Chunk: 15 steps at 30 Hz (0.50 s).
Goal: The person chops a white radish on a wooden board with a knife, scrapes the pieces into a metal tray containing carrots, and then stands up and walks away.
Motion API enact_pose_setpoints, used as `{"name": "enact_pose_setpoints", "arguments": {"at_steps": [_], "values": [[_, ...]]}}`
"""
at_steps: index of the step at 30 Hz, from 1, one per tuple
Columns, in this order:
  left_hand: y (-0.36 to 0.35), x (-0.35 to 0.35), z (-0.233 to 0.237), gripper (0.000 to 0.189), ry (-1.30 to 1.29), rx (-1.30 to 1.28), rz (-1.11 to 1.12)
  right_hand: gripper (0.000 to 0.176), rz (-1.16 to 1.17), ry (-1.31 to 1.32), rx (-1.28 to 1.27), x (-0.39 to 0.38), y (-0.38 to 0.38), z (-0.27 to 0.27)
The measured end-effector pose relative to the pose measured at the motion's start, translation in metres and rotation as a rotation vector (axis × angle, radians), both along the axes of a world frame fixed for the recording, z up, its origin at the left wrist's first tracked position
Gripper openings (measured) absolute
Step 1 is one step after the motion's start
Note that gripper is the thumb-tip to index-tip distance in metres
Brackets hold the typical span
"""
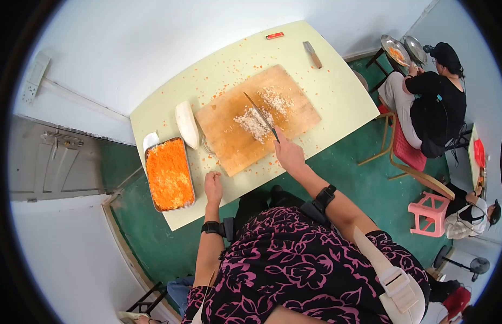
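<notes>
A kitchen knife (256, 109) is in my right hand (288, 153), whose fingers wrap round its handle. The blade points away from me, above a wooden cutting board (229, 146). Finely chopped whitish bits lie in two piles, one pile (253, 124) left of the blade and a smaller pile (277, 100) to its right. My left hand (213, 186) is closed at the near table edge, just off the board's corner, and I see nothing in it. Close by are a large white radish (186, 124) and a metal tray (193, 186) full of chopped orange carrot (167, 173).
On the pale table (337, 102) lie a peeler-like tool with a wooden handle (312, 54), a small red packet (274, 35) and scattered orange bits. A seated person (434, 102) works near metal bowls (396, 49) at right. A pink stool (428, 215) stands nearby.
</notes>
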<state>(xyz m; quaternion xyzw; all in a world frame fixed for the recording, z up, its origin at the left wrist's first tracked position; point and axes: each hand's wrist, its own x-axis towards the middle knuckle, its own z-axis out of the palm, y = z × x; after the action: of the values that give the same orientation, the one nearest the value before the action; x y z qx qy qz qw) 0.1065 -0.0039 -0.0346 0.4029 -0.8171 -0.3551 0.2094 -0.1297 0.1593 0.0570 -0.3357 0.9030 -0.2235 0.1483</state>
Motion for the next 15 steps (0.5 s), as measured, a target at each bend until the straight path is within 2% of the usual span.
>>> {"name": "enact_pose_setpoints", "arguments": {"at_steps": [2,5,8,10,11,13,14,15], "values": [[-0.002,0.0,0.001,0.014,0.005,0.015,-0.008,0.051,0.021,-0.024,0.072,-0.007,0.001,-0.008],[-0.005,0.003,-0.002,0.017,-0.017,-0.006,-0.054,0.05,-0.001,0.0,0.02,-0.008,0.004,0.005],[-0.01,0.006,-0.009,0.019,-0.096,-0.005,-0.088,0.048,0.012,0.019,-0.053,-0.009,0.006,-0.008],[-0.01,0.007,-0.01,0.015,-0.13,-0.07,-0.114,0.048,0.028,0.019,-0.019,-0.01,0.007,-0.01],[-0.01,0.006,-0.011,0.013,-0.06,-0.024,-0.084,0.048,0.038,0.021,-0.003,-0.011,0.006,-0.008],[-0.003,0.005,-0.011,0.017,0.074,0.07,-0.03,0.045,-0.004,0.008,-0.092,-0.008,0.007,-0.002],[0.0,0.004,-0.009,0.02,0.042,0.093,0.02,0.043,-0.034,0.006,-0.139,-0.01,0.005,-0.003],[0.003,0.0,0.0,0.024,0.01,0.115,0.065,0.04,-0.039,0.068,-0.293,-0.013,0.003,-0.015]]}}
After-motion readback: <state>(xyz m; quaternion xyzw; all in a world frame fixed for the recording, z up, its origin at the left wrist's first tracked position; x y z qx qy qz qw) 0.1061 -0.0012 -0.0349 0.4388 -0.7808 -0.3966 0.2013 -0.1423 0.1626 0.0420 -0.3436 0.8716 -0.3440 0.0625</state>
